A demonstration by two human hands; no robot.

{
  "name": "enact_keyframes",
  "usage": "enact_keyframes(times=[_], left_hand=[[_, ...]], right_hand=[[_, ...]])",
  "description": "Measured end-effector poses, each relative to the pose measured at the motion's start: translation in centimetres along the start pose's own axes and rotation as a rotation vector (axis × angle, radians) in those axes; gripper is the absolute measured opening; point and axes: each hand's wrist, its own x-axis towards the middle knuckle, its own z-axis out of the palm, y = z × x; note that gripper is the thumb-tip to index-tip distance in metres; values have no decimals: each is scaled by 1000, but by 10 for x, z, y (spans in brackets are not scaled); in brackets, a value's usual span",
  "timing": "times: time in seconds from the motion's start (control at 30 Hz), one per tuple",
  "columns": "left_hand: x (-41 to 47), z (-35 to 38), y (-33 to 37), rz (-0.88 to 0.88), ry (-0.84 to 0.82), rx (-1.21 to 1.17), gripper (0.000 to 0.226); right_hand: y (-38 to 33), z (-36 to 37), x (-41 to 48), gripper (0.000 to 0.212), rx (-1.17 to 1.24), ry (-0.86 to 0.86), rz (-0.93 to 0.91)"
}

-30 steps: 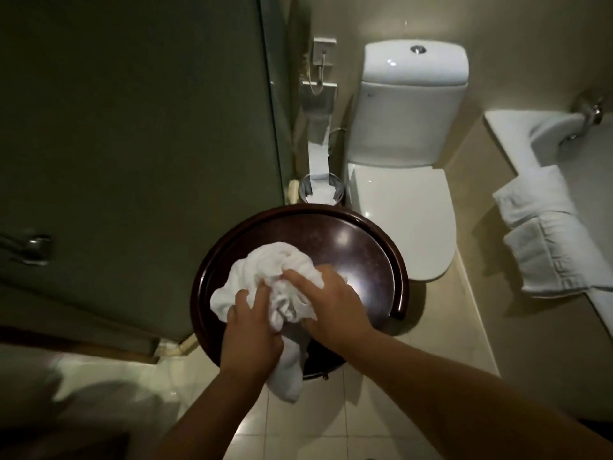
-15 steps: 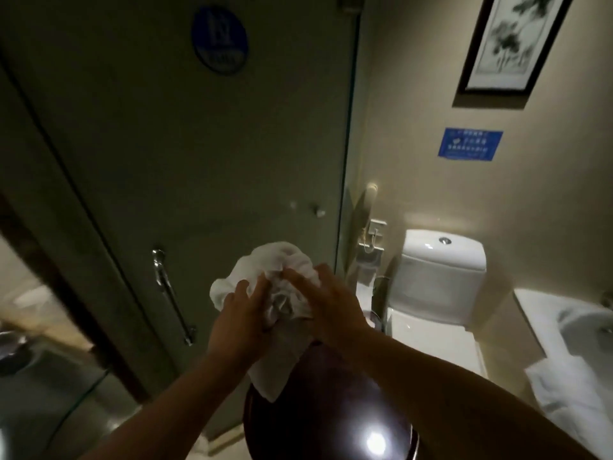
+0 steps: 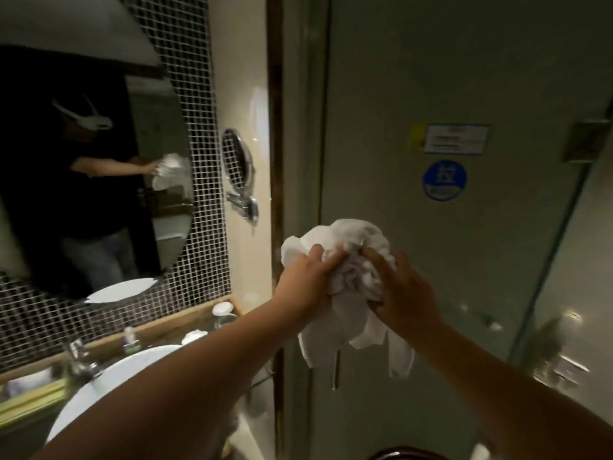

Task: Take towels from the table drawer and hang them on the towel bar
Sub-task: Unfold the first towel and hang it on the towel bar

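A crumpled white towel is held up in the air in front of a frosted glass door. My left hand grips its left side and my right hand grips its right side, both with fingers bunched into the cloth. Loose ends of the towel hang down below my hands. No towel bar and no drawer show in the head view. Only a sliver of the dark round table appears at the bottom edge.
The frosted glass door with a blue round sticker fills the right. At left are a round wall mirror on mosaic tile, a small swivel mirror, a white sink basin with a tap, and counter items.
The view has swung left and up from the toilet and round table to the glass door and sink. Both hands have kept hold of the towel and carried it up off the table.
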Motion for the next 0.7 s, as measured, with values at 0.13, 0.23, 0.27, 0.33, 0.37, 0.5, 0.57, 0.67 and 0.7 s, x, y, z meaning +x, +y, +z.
enact_keyframes(times=[0.13,0.23,0.27,0.33,0.37,0.5,0.57,0.67,0.7], left_hand=[[8,-27,-48,-21,72,42,80],[12,-41,-96,-45,93,106,80],[13,-44,-113,-59,92,112,78],[12,-46,-147,-91,92,118,75],[9,-46,-164,-107,99,120,75],[-3,-37,-224,-189,110,128,78],[-4,-26,-250,-225,109,177,79],[-2,2,-285,-279,105,204,78],[-1,15,-296,-288,90,199,79]], right_hand=[[-34,12,45,89,23,-28,-52],[-66,31,76,90,39,-82,-85],[-78,39,86,91,35,-97,-97],[-100,58,105,93,38,-123,-133],[-110,69,112,94,33,-133,-153],[-147,115,132,97,9,-174,-200],[-159,144,139,97,8,-211,-203],[-167,188,144,97,110,-263,-149],[-167,207,145,96,146,-285,-139]])
